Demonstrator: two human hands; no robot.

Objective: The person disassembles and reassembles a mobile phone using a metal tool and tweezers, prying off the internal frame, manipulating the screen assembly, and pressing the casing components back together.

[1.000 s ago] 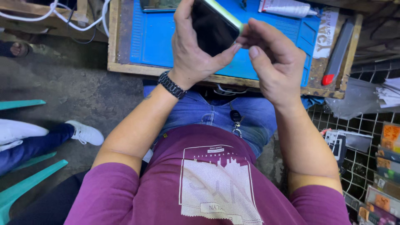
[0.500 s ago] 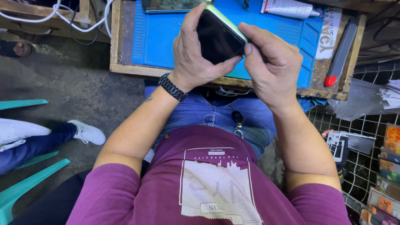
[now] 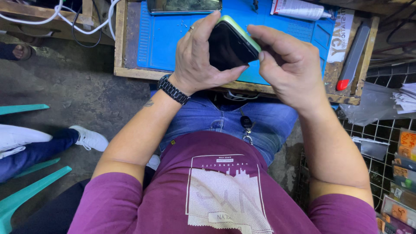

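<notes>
A smartphone [image 3: 229, 47] with a dark screen and light green case is held above the front edge of the wooden workbench [image 3: 130, 73]. My left hand [image 3: 197, 60] wraps around its left side, thumb under the lower edge, a black watch on the wrist. My right hand [image 3: 290, 65] grips the phone's right end, its fingertips pressed on the green edge. Beneath both hands lies the blue work mat [image 3: 173, 39].
A second phone [image 3: 184, 5] lies at the mat's far edge, a white tube [image 3: 299, 8] at the back right, a grey tool with a red tip [image 3: 351, 58] on the bench's right side. Another person's white shoe [image 3: 89, 138] and teal chair legs [image 3: 30, 197] are left; wire rack with packets [image 3: 398, 173] right.
Both hands have lowered and turned the phone, so its screen now faces more sideways. My right fingers moved from the phone's top corner to its right edge.
</notes>
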